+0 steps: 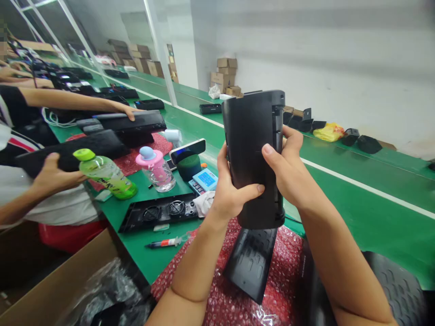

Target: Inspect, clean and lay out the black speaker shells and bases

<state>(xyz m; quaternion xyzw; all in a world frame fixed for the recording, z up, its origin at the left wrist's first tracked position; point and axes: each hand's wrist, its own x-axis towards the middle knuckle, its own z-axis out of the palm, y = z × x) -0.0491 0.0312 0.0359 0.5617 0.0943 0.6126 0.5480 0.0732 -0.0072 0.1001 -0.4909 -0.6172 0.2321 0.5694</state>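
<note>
Between my two hands a black plastic housing (251,136) is held upright above the work surface. My left hand (234,190) wraps its left side, thumb lying across the front. From the right, my right hand (287,163) grips the slotted edge with the thumb pressed on the front face. Below the housing, a black panel with oblong dimples (251,267) lies on red bubble wrap (217,271). Another dimpled black piece (394,280) sits at the lower right, partly covered by my right forearm.
Left of me a co-worker's hands (56,179) hold black housings. A green bottle (105,174), a pink-lidded jar (158,172), a phone (188,151), a black panel with round grilles (159,212) and a syringe (166,242) occupy the green table. A cardboard box (68,276) with plastic bags stands lower left.
</note>
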